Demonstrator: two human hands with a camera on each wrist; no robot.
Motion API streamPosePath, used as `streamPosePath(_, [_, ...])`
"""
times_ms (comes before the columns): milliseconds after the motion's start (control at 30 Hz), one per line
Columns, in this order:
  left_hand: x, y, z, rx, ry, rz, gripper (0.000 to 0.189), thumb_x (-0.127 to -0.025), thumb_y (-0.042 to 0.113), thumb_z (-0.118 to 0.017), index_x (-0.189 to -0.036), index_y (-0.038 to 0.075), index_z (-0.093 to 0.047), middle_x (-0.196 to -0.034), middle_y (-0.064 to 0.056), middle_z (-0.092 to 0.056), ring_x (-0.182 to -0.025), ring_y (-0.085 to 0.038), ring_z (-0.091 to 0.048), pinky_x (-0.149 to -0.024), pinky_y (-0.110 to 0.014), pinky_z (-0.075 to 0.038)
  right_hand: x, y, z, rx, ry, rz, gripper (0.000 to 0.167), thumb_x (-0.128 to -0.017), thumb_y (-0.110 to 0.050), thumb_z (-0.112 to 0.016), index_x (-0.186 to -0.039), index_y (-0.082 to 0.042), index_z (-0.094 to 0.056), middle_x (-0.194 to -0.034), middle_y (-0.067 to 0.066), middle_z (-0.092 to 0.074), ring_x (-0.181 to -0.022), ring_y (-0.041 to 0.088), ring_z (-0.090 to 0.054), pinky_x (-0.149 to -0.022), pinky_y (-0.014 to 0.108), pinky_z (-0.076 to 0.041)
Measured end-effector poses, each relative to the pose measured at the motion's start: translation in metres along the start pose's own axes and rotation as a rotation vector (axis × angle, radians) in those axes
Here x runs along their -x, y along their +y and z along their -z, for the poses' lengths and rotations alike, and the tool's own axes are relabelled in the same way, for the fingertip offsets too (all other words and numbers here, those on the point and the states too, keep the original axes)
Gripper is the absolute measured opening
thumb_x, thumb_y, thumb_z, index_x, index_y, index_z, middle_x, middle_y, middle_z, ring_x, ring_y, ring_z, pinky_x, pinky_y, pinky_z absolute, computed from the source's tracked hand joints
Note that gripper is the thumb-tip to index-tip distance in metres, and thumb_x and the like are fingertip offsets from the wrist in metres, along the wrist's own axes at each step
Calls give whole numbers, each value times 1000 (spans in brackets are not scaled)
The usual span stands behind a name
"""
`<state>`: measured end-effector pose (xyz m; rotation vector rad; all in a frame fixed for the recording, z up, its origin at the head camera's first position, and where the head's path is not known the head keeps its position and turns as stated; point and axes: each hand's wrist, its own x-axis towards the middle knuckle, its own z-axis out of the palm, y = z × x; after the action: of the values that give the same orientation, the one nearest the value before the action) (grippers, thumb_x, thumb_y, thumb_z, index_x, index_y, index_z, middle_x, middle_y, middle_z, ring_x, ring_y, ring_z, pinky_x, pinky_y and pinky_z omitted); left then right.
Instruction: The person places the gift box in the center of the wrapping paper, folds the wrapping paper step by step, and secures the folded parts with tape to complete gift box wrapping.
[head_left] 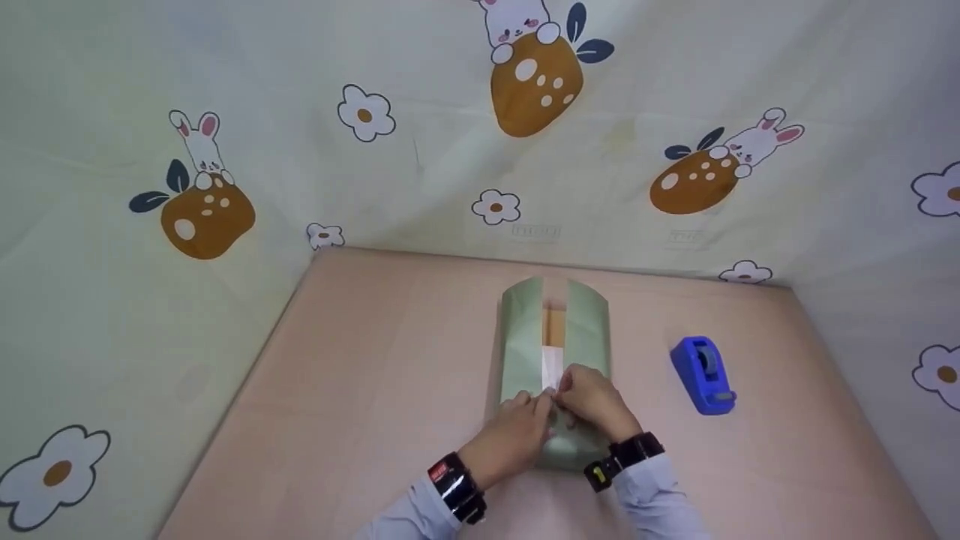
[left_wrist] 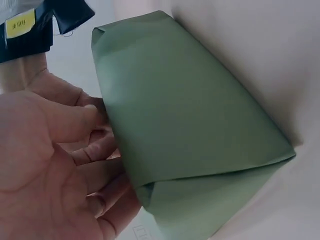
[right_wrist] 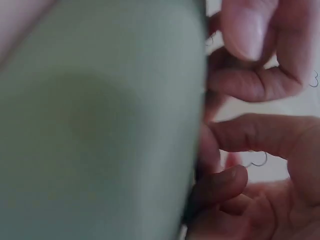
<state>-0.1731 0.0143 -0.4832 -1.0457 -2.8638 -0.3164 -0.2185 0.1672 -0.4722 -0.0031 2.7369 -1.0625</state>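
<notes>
Left grip (head_left: 510, 431): bare hand, fingers bent, tips at the near part of the seam; whether they are clamped on the paper or only rest against it cannot be told. Right grip (head_left: 596, 401): bare hand, thumb and forefinger drawn close together at the same seam, just beside the left; the tips are partly hidden, so whether they clamp anything cannot be told either.

Green paper wrap (head_left: 523, 330): one, plain and smooth, lying lengthwise away from the person, to the right of the middle of the surface (head_left: 375, 360). Its two long sides are turned up and inward, leaving a narrow lengthwise gap between their edges; both hands are at the near part of this gap. Far end unclosed, the two flaps standing apart with sloping tops. A creased fold crosses the paper in the left wrist view.

Contents of wrap, as seen through the gap: a tan-brown panel (head_left: 554, 328) towards the far end; a white strip (head_left: 552, 364) nearer the hands. What these belong to is perhaps a box, though the gap is too narrow to be sure.

Tape dispenser (head_left: 694, 375): one, blue, at the right of the wrap and well apart from it; holds a tape roll (head_left: 706, 360) in its upper part.

Worn items: black left wristband (head_left: 459, 484) with red label; black right wristband (head_left: 636, 450) with yellow label; pale sleeves (head_left: 656, 495).

Backdrop (head_left: 420, 45): pale sheet, printed with rabbits, brown fruit and white flowers.
</notes>
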Motion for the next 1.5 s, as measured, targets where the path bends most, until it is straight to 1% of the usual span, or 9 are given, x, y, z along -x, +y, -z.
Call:
streamPosePath(267, [-1, 1, -6, -141, -40, 5, 57, -95, 42, -45, -138, 4, -43, -140, -6, -45, -108, -16, -46, -81, -23, -41, 4, 9, 5, 62, -49, -1, 16, -85, -18, -66, -78, -10, -54, -48, -1, -50, -42, 11, -47, -45, 23, -35])
streamPosePath(433, [1, 2, -17, -53, -76, 32, 66, -93, 53, -39, -141, 8, -39, -149, -5, -34, -110, -17, -44, -90, -28, -39, 7, 29, 13, -85, -28, 64, 12, -85, -9, -64, -94, -6, -55, -63, 3, -58, -56, 13, -53, -51, 25, -42])
streamPosePath(567, [1, 6, -23, -20, -40, 58, 69, -92, 56, -37, -141, 7, -37, -149, -5, -35, -114, -20, -44, -95, -33, -37, 12, 51, 22, 23, 95, 186, 20, -85, -10, -65, -104, -8, -61, -102, 12, -61, -90, 26, -55, -73, 39, -48])
streamPosePath(733, [14, 15, -24, 88, 90, 80, 60, -95, 41, -47, -141, 4, -37, -150, -9, -32, -124, -23, -42, -103, -35, -37, 27, 81, 16, 161, 60, 233, 45, -96, -33, -49, -136, -12, -47, -151, 21, -23, -128, 51, -29, -96, 67, -31])
streamPosePath(867, [37, 32, -16, 328, 161, 207, 39, -94, 28, -53, -126, 5, -51, -128, -7, -48, -117, -22, -45, -96, -36, -42, 34, 85, 4, 201, 114, 194, 51, -97, -40, -41, -142, -15, -39, -155, 17, -15, -135, 52, -13, -97, 71, -25])
streamPosePath(1067, [59, 43, -24, 1036, -192, 473, 70, -93, 36, -53, -138, -12, -29, -130, -26, -48, -106, -32, -59, -90, -48, -47, 39, 75, -3, 301, 203, 211, 50, -96, -36, -47, -138, -9, -44, -152, 8, -29, -140, 43, -9, -105, 68, -13])
streamPosePath(1133, [59, 43, -33, 1172, -217, 519, 84, -93, 39, -53, -141, -16, -12, -139, -37, -32, -115, -41, -52, -96, -53, -41, 44, 71, -3, 350, 210, 209, 48, -96, -33, -48, -137, -8, -45, -148, 8, -36, -140, 42, -14, -105, 69, -11])
streamPosePath(1333, [47, 23, -41, 1176, 40, 596, 93, -94, 46, -47, -142, -14, 6, -148, -37, 3, -137, -49, -5, -110, -59, -10, 70, 55, -13, 471, 229, 298, 39, -96, -23, -46, -130, -6, -52, -140, 13, -47, -136, 40, -27, -104, 68, -11])
streamPosePath(1500, [26, -26, -45, 1083, 197, 554, 85, -92, 37, -54, -145, -8, -6, -150, -32, -9, -138, -46, -13, -111, -57, -15, 94, 34, -29, 455, 141, 350, 39, -96, -23, -47, -130, -6, -52, -134, 18, -50, -130, 39, -38, -105, 67, -14])
